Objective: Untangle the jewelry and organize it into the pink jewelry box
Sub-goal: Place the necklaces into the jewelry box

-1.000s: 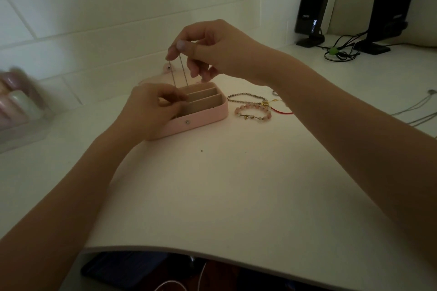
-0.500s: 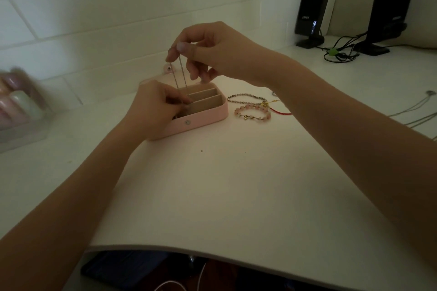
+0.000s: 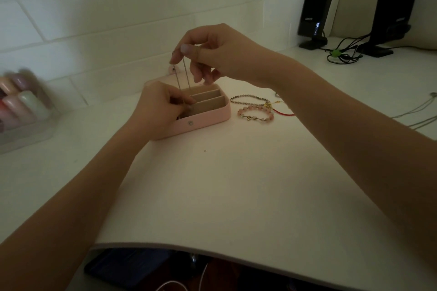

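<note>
Two strands of the chain (image 3: 183,75) hang straight down from my pinching right hand (image 3: 212,54) into the pink jewelry box (image 3: 208,118), where my left hand (image 3: 160,108) (nearer) grips the lower end.

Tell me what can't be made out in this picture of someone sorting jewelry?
Head view:
- Lower end of the chain: hidden behind the left hand.
- Left part of the pink jewelry box: covered by that hand.
- Bottles at the left edge: blurred, cut off.
- Red cord: runs behind the right forearm.
- Clasp pinched by the right hand: too small.
</note>
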Tool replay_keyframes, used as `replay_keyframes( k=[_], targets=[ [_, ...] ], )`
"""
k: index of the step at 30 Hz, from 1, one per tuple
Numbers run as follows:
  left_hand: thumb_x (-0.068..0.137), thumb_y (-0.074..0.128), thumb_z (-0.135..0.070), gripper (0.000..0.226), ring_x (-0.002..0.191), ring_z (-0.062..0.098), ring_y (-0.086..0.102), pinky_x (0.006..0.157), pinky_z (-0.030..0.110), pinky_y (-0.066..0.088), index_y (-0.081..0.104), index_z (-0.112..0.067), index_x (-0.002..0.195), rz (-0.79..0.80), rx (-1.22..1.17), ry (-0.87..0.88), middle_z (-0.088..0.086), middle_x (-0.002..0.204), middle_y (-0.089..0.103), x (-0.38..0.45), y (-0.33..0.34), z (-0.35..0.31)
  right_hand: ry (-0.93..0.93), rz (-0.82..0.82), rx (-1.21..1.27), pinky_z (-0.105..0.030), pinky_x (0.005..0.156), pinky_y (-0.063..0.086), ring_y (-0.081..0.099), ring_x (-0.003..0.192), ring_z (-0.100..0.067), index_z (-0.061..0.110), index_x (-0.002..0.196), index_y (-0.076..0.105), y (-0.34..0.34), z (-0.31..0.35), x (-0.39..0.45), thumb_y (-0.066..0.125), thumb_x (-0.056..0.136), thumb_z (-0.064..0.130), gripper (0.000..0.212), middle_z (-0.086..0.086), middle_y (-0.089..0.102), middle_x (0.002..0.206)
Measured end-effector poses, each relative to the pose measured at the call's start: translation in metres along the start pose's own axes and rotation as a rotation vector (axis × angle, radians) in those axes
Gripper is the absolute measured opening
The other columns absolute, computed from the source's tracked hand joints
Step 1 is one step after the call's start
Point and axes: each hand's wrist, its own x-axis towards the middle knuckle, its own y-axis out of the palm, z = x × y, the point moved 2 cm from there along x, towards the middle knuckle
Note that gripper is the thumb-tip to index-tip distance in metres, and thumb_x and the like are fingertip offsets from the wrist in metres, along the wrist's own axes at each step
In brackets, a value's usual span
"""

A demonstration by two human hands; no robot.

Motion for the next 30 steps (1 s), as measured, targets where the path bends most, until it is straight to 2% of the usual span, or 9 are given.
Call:
replay_keyframes(
  k=[5, 7, 9, 11, 15, 20, 23, 27, 30],
  targets=[
    [0.084, 0.060, -0.004, 0.021, 0.070, 0.002, 0.054, 0.060, -0.003, 0.035, 0.070, -0.013, 0.100, -0.038, 0.031, 0.052, -0.001, 0.086, 0.061, -0.002, 0.001, 0.001, 0.012, -0.005, -0.029, -0.023, 0.056, 0.046, 0.051, 0.055, -0.015, 0.008, 0.101, 0.067, -0.001, -0.003, 0.000, 0.048, 0.098, 0.021, 0.024, -0.003, 0.060, 0.063],
    [0.083, 0.051, 0.003, 0.030, 0.086, 0.004, 0.060, 0.073, 0.005, 0.040, 0.064, -0.016, 0.104, -0.028, -0.274, 0.055, -0.001, 0.096, 0.062, -0.002, -0.004, 0.000, 0.014, -0.014, -0.038, -0.024, 0.057, 0.046, 0.051, 0.057, -0.018, 0.006, 0.102, 0.067, -0.003, -0.003, 0.000, 0.048, 0.098, 0.019, 0.024, -0.004, 0.059, 0.064],
    [0.082, 0.043, 0.005, 0.036, 0.100, 0.006, 0.063, 0.085, 0.014, 0.044, 0.060, -0.007, 0.112, 0.127, -0.742, 0.029, 0.003, 0.103, 0.066, -0.002, -0.008, -0.002, 0.004, -0.027, -0.037, -0.024, 0.057, 0.046, 0.050, 0.058, -0.019, 0.004, 0.102, 0.066, -0.002, -0.003, 0.000, 0.047, 0.098, 0.018, 0.024, -0.005, 0.057, 0.064],
    [0.092, 0.039, -0.004, 0.030, 0.103, 0.015, 0.065, 0.091, 0.022, 0.046, 0.059, -0.005, 0.113, 0.221, -0.953, 0.009, 0.006, 0.099, 0.071, -0.001, -0.008, -0.003, -0.007, -0.035, -0.033, -0.024, 0.056, 0.046, 0.050, 0.058, -0.019, 0.004, 0.101, 0.066, -0.001, -0.003, 0.000, 0.047, 0.098, 0.016, 0.023, -0.006, 0.056, 0.063],
    [0.093, 0.049, -0.007, 0.022, 0.074, 0.007, 0.065, 0.082, 0.020, 0.049, 0.068, -0.017, 0.094, 0.074, -0.810, 0.066, -0.004, 0.070, 0.070, -0.004, -0.007, -0.001, 0.009, -0.056, -0.090, -0.025, 0.057, 0.048, 0.051, 0.057, -0.018, 0.003, 0.101, 0.065, -0.003, -0.008, 0.001, 0.050, 0.096, 0.015, 0.019, -0.005, 0.058, 0.063],
    [0.096, 0.047, -0.018, 0.023, 0.062, 0.007, 0.057, 0.070, 0.018, 0.050, 0.068, -0.014, 0.088, 0.102, -0.798, -0.024, -0.008, 0.060, 0.060, -0.004, -0.007, 0.000, 0.048, -0.104, -0.164, -0.029, 0.061, 0.051, 0.054, 0.058, -0.018, 0.004, 0.094, 0.064, -0.007, -0.019, 0.004, 0.055, 0.093, 0.013, 0.013, -0.002, 0.060, 0.059],
    [0.093, 0.052, -0.015, 0.016, 0.058, 0.007, 0.054, 0.065, 0.015, 0.049, 0.068, -0.016, 0.089, 0.116, -0.736, -0.009, -0.009, 0.059, 0.058, -0.005, -0.005, 0.000, 0.056, -0.138, -0.178, -0.031, 0.064, 0.054, 0.057, 0.063, -0.021, 0.006, 0.093, 0.064, -0.010, -0.024, 0.005, 0.060, 0.090, 0.013, 0.008, -0.002, 0.060, 0.061],
    [0.083, 0.067, -0.014, 0.011, 0.058, -0.002, 0.056, 0.060, 0.010, 0.044, 0.069, -0.024, 0.081, -0.029, -0.372, 0.091, -0.003, 0.069, 0.066, -0.003, -0.004, 0.005, 0.071, -0.156, -0.202, -0.021, 0.061, 0.053, 0.060, 0.063, -0.012, 0.007, 0.092, 0.066, -0.012, -0.028, 0.005, 0.067, 0.085, 0.011, 0.008, -0.001, 0.062, 0.065],
    [0.079, 0.070, -0.011, 0.010, 0.055, -0.007, 0.054, 0.056, 0.004, 0.038, 0.070, -0.021, 0.081, -0.082, -0.173, 0.194, -0.009, 0.066, 0.062, -0.006, -0.001, 0.002, 0.130, -0.051, -0.237, -0.022, 0.062, 0.054, 0.059, 0.060, -0.010, 0.008, 0.089, 0.067, -0.008, -0.034, 0.003, 0.069, 0.082, 0.009, 0.007, -0.003, 0.064, 0.069]
  ],
)
